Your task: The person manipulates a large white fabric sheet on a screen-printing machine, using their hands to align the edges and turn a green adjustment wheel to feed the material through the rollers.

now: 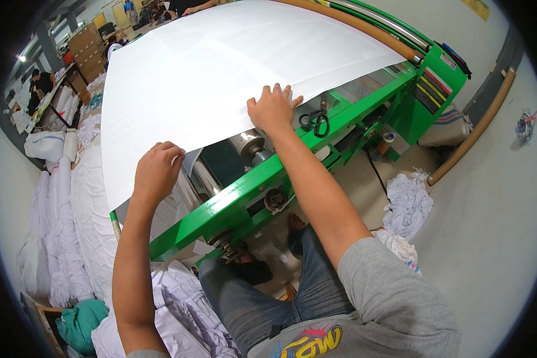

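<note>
- The white sheet [221,77] spreads from the frame's centre toward the upper left and top; its near edge runs diagonally from lower left to middle right, right at both hands.
- The left hand [157,170] sits at centre left with its fingers curled over that edge, pinching the sheet.
- The right hand [272,109] lies flat on top just above centre, fingers spread and pressed on the sheet near its edge.
- Under the sheet stands a green machine frame [244,191] with a metal roller [247,145]; black scissors [316,122] rest on it just right of the right hand.
- White cloth heaps [83,203] fill the left; a grey floor [489,197] lies at right.
</note>
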